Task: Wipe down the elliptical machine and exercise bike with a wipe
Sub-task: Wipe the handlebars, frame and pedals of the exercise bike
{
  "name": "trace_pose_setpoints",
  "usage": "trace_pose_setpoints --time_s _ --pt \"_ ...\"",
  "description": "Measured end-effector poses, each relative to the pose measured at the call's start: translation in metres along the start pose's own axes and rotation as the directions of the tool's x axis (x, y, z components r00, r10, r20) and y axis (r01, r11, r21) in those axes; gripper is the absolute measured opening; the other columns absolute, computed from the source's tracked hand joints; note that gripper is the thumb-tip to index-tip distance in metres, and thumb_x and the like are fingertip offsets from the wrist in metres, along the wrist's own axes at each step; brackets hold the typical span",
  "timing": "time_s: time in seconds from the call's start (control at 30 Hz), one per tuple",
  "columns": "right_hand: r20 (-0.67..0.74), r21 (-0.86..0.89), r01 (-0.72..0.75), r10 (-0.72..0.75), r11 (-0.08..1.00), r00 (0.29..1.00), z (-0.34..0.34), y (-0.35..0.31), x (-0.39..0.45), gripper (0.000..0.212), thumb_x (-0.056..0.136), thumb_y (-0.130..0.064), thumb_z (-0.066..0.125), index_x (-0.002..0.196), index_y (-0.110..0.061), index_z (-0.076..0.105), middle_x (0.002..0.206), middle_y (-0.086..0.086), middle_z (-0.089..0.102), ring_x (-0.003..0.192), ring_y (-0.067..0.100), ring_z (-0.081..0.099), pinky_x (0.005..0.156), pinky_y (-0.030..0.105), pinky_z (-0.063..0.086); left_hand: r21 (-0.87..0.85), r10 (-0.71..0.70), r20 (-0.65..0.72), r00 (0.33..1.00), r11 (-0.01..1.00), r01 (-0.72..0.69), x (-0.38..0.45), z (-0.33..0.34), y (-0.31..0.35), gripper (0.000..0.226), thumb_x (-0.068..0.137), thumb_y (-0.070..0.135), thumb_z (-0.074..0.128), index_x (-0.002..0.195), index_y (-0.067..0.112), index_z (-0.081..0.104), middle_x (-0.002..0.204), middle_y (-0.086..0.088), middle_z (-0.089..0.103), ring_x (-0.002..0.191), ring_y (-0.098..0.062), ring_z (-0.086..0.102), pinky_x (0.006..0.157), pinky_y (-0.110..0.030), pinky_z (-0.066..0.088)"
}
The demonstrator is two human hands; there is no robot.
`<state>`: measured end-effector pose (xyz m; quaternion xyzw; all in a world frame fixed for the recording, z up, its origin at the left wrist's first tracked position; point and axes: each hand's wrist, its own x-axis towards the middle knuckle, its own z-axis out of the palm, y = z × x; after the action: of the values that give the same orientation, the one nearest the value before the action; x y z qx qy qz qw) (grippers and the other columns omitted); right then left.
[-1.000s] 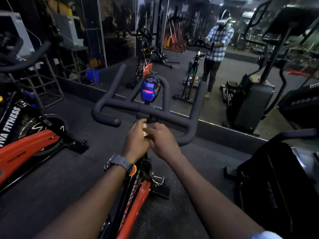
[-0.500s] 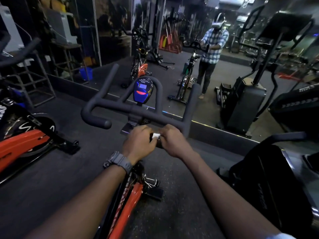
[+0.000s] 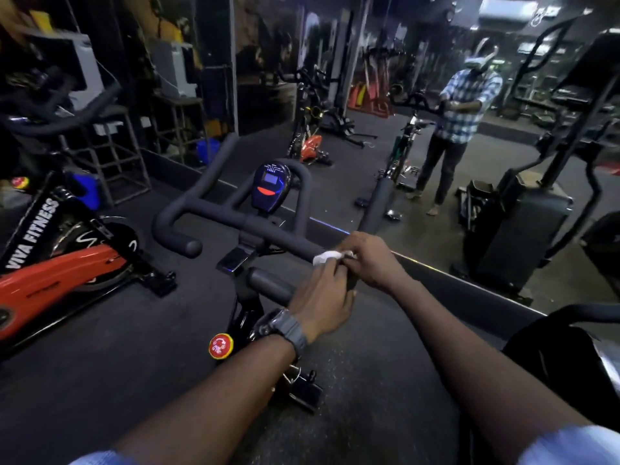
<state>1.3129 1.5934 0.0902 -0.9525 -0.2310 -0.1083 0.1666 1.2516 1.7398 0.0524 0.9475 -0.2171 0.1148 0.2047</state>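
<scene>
1. Hands meet at the black padded handlebar [image 3: 268, 229] of the exercise bike; left hand [image 3: 323, 302] and right hand [image 3: 372, 260] both pinch a small crumpled white wipe [image 3: 327, 257] against its right side.
2. Blue oval console [image 3: 270, 189] sits at the bar's centre.

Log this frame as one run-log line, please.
stage: wiping bike | wipe on handlebar right side | right hand and left hand both pinch wipe | elliptical untouched

White wipe [image 3: 327, 256]; black handlebar [image 3: 268, 234]; red knob [image 3: 220, 345].
</scene>
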Motion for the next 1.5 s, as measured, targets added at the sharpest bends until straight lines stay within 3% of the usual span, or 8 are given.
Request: trace_pose_setpoints --time_s 0.3,0.47,0.67,0.8,1.0,1.2,1.37,1.5 --pt "0.098 0.117 0.248 -0.259 0.962 0.961 0.019 -0.007 0.066 0.015 0.081 -0.014 0.066 0.092 -0.018 0.075 0.096 0.001 0.071 0.093 0.022 0.066 0.079 0.027 0.048 0.041 -0.326 -0.193 0.926 0.94 0.339 0.013 0.003 0.001 0.044 0.089 0.045 0.053 0.119 0.013 0.054 0.13 -0.007 0.043 0.118 -0.028 0.044 0.092 -0.042 0.047" --pt "0.259 0.103 0.39 -0.403 0.915 0.878 0.003 0.005 0.076 0.016 0.081 -0.016 0.07 0.095 -0.021 0.077 0.093 -0.001 0.069 0.089 0.015 0.064 0.077 0.019 0.04 0.158 -0.231 -0.207 0.951 0.951 0.265 0.001 -0.005 -0.015 0.041 0.088 0.043 0.05 0.121 0.02 0.056 0.122 0.0 0.056 0.111 -0.022 0.054 0.091 -0.034 0.044" --pt "-0.039 0.011 0.258 -0.258 0.966 0.965 0.029 -0.023 0.103 0.021 0.086 -0.019 0.056 0.098 -0.022 0.072 0.099 0.008 0.059 0.091 0.031 0.062 0.073 0.041 0.053 0.077 -0.367 -0.235 0.9 0.916 0.394 0.018 -0.018 -0.037 0.048 0.089 0.042 0.054 0.129 0.016 0.047 0.128 -0.003 0.046 0.114 -0.026 0.051 0.094 -0.043 0.047" --pt "0.114 0.035 0.47 -0.47 0.882 0.875 0.024 0.001 0.089 0.032 0.084 -0.016 0.059 0.112 -0.027 0.071 0.099 0.0 0.055 0.09 0.021 0.059 0.075 0.035 0.051 0.092 -0.347 -0.242 0.906 0.921 0.377 0.021 -0.023 -0.058 0.041 0.09 0.039 0.053 0.124 0.016 0.052 0.125 0.001 0.046 0.11 -0.023 0.053 0.091 -0.04 0.048" --pt "-0.063 -0.134 0.169 -0.179 0.976 0.982 -0.003 0.009 0.144 0.033 0.081 -0.022 0.049 0.106 -0.012 0.07 0.102 0.014 0.056 0.093 0.038 0.06 0.075 0.045 0.052 0.109 -0.259 -0.272 0.927 0.949 0.297 0.046 -0.024 -0.068 0.03 0.091 0.033 0.054 0.109 0.01 0.056 0.111 -0.007 0.055 0.109 -0.026 0.05 0.093 -0.037 0.043" --pt "0.195 -0.132 0.502 -0.474 0.855 0.859 -0.007 0.002 0.117 0.025 0.081 -0.022 0.049 0.096 -0.019 0.069 0.095 0.004 0.057 0.085 0.028 0.063 0.068 0.04 0.053 0.021 -0.273 -0.284 0.919 0.956 0.291 0.064 -0.03 -0.071 0.029 0.089 0.028 0.056 0.116 0.017 0.055 0.115 -0.003 0.06 0.11 -0.024 0.054 0.094 -0.036 0.044" --pt "-0.034 -0.244 0.282 -0.299 0.928 0.954 -0.035 0.012 0.169 0.03 0.083 -0.024 0.051 0.107 -0.018 0.068 0.095 0.013 0.055 0.084 0.037 0.061 0.067 0.043 0.051 0.06 -0.344 -0.221 0.913 0.929 0.365 0.081 -0.033 -0.064 0.033 0.091 0.03 0.058 0.118 0.013 0.049 0.115 -0.008 0.053 0.107 -0.032 0.057 0.082 -0.044 0.048" --pt "0.204 -0.192 0.615 -0.582 0.765 0.787 -0.019 0.011 0.154 0.034 0.08 -0.041 0.042 0.087 -0.016 0.064 0.093 0.005 0.053 0.078 0.027 0.06 0.067 0.038 0.052 -0.071 -0.414 -0.277 0.867 0.909 0.411 0.096 -0.033 -0.062 0.036 0.088 0.025 0.058 0.123 0.025 0.05 0.124 0.0 0.057 0.112 -0.027 0.058 0.087 -0.04 0.05"
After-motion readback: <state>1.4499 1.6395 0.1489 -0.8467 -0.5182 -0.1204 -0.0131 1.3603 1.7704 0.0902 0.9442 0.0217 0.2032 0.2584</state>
